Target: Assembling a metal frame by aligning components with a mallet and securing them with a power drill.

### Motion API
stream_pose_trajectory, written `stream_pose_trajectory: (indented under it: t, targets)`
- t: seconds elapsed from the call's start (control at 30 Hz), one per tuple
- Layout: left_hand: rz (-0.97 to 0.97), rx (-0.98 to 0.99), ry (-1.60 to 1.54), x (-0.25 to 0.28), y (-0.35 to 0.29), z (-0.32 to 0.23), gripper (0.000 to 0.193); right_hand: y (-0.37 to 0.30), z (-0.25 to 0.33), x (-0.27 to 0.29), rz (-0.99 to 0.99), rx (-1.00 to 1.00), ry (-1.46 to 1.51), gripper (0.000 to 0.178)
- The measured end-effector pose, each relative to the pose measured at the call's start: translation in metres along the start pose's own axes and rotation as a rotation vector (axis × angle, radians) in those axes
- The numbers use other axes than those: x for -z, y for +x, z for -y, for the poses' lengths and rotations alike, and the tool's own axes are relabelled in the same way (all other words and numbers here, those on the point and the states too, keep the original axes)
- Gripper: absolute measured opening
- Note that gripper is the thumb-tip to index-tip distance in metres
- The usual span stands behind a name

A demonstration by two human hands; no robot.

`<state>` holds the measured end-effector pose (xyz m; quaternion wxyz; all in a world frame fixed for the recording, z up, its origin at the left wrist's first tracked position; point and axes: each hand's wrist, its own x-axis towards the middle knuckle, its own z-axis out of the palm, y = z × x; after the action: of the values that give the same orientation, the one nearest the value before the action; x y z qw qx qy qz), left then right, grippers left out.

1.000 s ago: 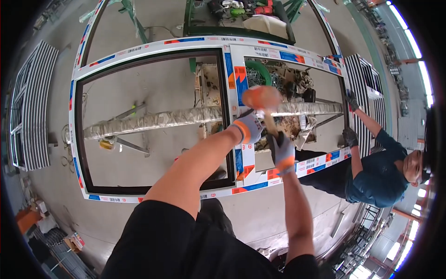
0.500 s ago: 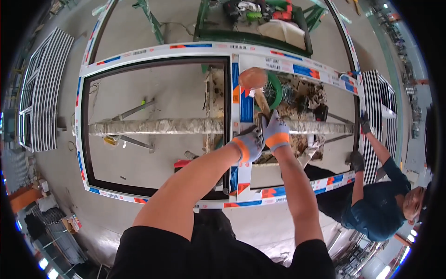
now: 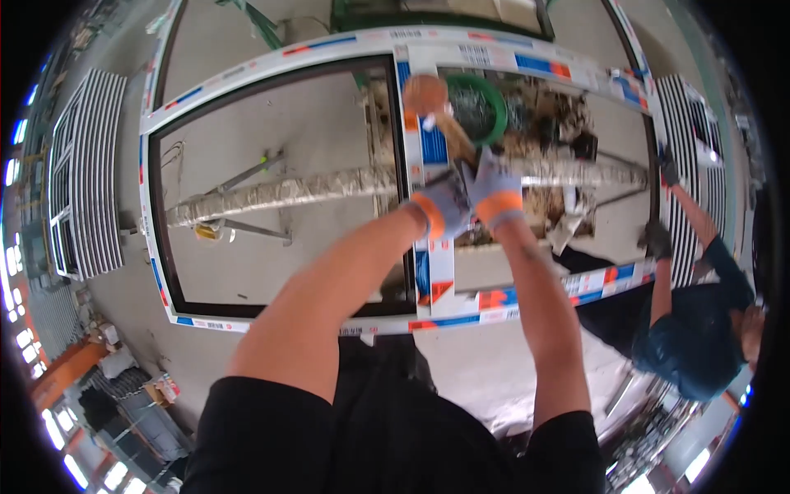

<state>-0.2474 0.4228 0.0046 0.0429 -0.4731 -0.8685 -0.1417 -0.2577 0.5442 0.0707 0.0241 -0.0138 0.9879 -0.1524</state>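
Note:
A mallet with a round reddish-brown head [image 3: 425, 95] lies over the middle bar [image 3: 436, 263] of a large white window frame [image 3: 222, 86], which has dark inner edges and printed protective tape. My right hand [image 3: 497, 193], in a grey glove with an orange cuff, is closed around the lower part of the mallet's wooden handle [image 3: 455, 136]. Close against it, my left hand [image 3: 445, 206] wears a matching glove and is curled over the bar. A dark piece shows between the two hands, but the fingers of my left hand hide what it is.
A wrapped support beam [image 3: 288, 191] runs beneath the frame. Below the right pane sits a green tub [image 3: 498, 107] among clutter. At the right, another person's gloved hand [image 3: 657, 240] rests by the frame's edge. Striped stacks of frames [image 3: 86, 173] stand on both sides.
My view has tilted, so the frame, mallet and hands sit higher in the picture. Both hands stay together at the middle bar, with the mallet still in my right hand.

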Motion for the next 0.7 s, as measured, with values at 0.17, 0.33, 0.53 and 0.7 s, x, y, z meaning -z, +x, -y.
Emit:
stream_pose_trajectory:
  t: [0.17,0.33,0.53,0.7]
  targets:
    - [0.452,-0.222,0.028,0.040,0.006,0.000,0.024,-0.068,0.001,0.042,-0.075,-0.106,0.215,0.029]
    - [0.247,-0.265,0.024,-0.018,-0.001,0.022,0.036,-0.245,0.023,0.031,-0.153,-0.302,0.620,0.013]
    - [0.416,-0.266,0.033,0.008,0.012,-0.005,0.030,-0.340,0.053,-0.006,-0.066,-0.690,0.527,0.015]
    - [0.468,-0.221,0.090,0.009,0.002,-0.001,0.027,-0.310,0.108,0.068,-0.420,-0.577,0.706,0.029]
